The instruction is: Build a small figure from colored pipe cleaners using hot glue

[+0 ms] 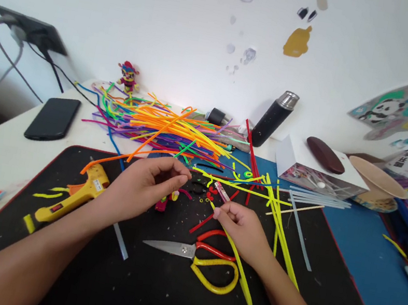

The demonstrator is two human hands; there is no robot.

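My left hand [151, 185] hovers over the black mat [148, 290], thumb and forefinger pinched; whatever sits between the tips is too small to make out. Between finger and thumb my right hand [244, 228] grips a yellow pipe cleaner [243, 285], whose long end trails down toward me. Below the hands lie scissors [186, 251] with one red and one yellow handle, blades pointing left. A small dark-red figure piece [160, 204] is partly hidden behind my left hand. Beside my left forearm rests a yellow glue gun [77, 198] with a clear glue stick [120, 241] nearby.
Behind the mat spreads a heap of coloured pipe cleaners [169, 128]. A finished doll [127, 77] and a black flask [275, 119] stand near the wall. A phone [53, 118] lies left; a white box [314, 172] and clear glue sticks [317, 200] are on the right.
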